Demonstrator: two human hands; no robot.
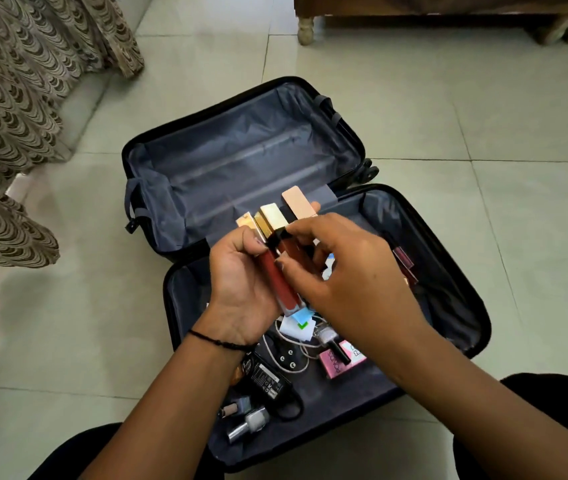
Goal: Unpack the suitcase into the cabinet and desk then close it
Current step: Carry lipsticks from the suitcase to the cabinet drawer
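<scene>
Left hand (241, 282) grips 5 lip tubes (277, 271) w/ right hand (341, 271) pinching 1, over suitcase (448, 244)

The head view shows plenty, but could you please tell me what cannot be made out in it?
- Pink box lettering: too small and blurred.
- Items under the right hand and left hand: hidden in the suitcase.
- Number of lip gloss tubes: fingers overlap them.
- Cabinet and desk: none identifiable.
</scene>
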